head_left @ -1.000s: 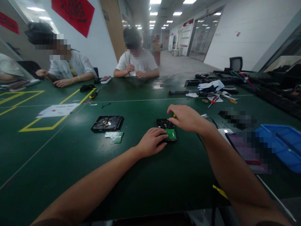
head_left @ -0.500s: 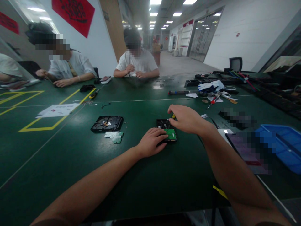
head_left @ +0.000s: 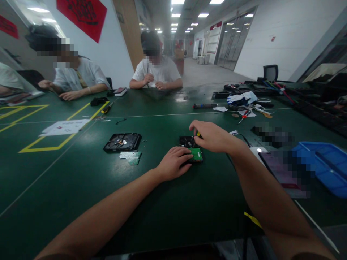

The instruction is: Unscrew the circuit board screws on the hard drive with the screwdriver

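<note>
- Well, on the left of the frame I see white papers [head_left: 63, 127] lying across yellow tape [head_left: 40, 149] on the green worktop [head_left: 67, 180].
- In the upper left, a person in a light shirt [head_left: 92, 74] sits at the far side, hands in front of the body.
- Left of centre I have a black drive casing [head_left: 122, 142] lying flat, a loose circuit board [head_left: 131, 157] just below it in the frame and some tiny bits [head_left: 144, 141] by its right side, too small for me to identify.
- At upper centre, another person in a white T-shirt [head_left: 170, 72] sits with both forearms on the far edge.
- Near the middle I have the left hand [head_left: 175, 164], fingers loosely spread and resting on the green board of the hard drive [head_left: 196, 154]; that drive lies on the worktop just right of centre.
- Over the drive's upper right comes the right hand [head_left: 210, 136], fingers curled and pinching a yellow tool [head_left: 198, 134]; I can't make out its tip.
- Toward the upper right I get a white and blue glove [head_left: 242, 98], with a red screwdriver [head_left: 245, 116] near it.
- On the right side, a dark-screened device [head_left: 276, 166] lies beside a blue tray [head_left: 329, 177].
</note>
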`<state>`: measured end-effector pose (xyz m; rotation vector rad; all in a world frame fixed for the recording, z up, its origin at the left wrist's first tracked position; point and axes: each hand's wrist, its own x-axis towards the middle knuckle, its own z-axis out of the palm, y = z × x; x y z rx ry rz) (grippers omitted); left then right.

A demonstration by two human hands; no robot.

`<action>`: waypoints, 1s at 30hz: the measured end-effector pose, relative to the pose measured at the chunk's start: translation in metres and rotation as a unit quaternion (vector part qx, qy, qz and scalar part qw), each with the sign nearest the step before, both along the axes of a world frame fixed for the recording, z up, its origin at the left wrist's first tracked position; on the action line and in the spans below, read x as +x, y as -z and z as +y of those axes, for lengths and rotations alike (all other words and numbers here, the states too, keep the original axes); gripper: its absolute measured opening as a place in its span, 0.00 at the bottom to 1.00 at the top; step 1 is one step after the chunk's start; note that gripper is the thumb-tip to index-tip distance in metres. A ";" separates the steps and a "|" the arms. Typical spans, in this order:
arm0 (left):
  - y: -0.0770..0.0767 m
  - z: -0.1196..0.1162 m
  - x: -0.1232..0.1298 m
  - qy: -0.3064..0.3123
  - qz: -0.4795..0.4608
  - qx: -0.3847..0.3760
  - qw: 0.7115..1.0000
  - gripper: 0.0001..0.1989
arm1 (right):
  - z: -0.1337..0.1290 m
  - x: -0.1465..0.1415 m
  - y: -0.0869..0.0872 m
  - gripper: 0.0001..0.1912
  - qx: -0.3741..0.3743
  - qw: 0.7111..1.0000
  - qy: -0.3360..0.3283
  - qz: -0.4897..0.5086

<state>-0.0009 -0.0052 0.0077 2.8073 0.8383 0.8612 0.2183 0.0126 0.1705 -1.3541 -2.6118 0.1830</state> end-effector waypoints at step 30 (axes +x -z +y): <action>0.000 -0.001 0.000 -0.002 -0.003 -0.001 1.000 0.19 | 0.006 0.010 0.002 0.13 0.003 0.999 -0.033 -0.030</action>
